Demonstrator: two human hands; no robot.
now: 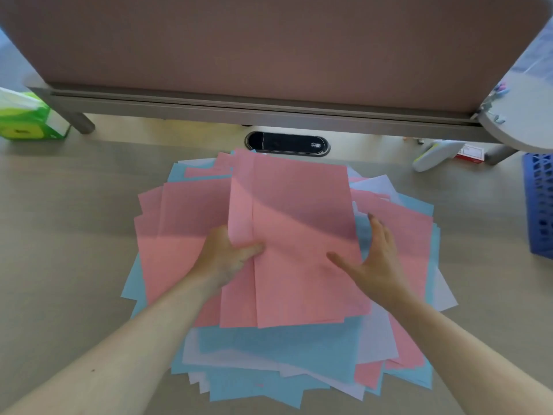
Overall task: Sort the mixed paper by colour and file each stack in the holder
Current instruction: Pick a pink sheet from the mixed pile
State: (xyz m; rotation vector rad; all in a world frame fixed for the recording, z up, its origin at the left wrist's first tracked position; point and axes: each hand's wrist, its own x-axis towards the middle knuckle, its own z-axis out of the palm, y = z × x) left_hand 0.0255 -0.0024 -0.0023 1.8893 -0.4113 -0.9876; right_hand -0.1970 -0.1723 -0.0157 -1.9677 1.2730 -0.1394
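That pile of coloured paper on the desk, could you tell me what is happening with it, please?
A person holds pink sheets on top of a mixed pink, blue and white pile. The left hand grips their edge; the right hand steadies the other side, fingers straight. The rest lies unsorted.

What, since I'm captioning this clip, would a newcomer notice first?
A heap of pink, blue and white paper fills the middle of the desk. On top, the left hand grips a bundle of pink sheets while the right hand lies open against its right edge. A blue basket sits far right.
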